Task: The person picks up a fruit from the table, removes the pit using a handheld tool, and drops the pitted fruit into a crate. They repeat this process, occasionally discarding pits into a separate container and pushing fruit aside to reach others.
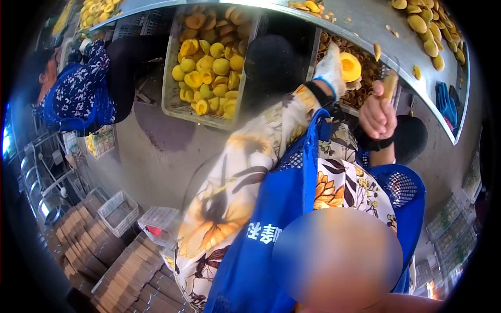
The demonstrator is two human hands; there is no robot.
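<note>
My left hand point(329, 70), in a white glove, holds a yellow peach half point(350, 67) with its round hollow turned up. My bare right hand point(378, 116) is closed around a wooden-handled tool point(390, 86). The tool's thin, looped metal end points toward the table and is blurred. Both hands are apart, above a crate of brown peach scraps point(366, 56) beneath the table edge. To the left of my gloved hand stands a plastic crate point(168, 88) filled with yellow peach halves point(206, 65).
A metal table point(360, 23) curves across the front, with peach pieces point(417, 23) and a blue glove point(446, 104) on it. A co-worker point(78, 88) sits at the left. Stacked cardboard point(125, 271) and a small basket point(119, 213) stand behind, at lower left.
</note>
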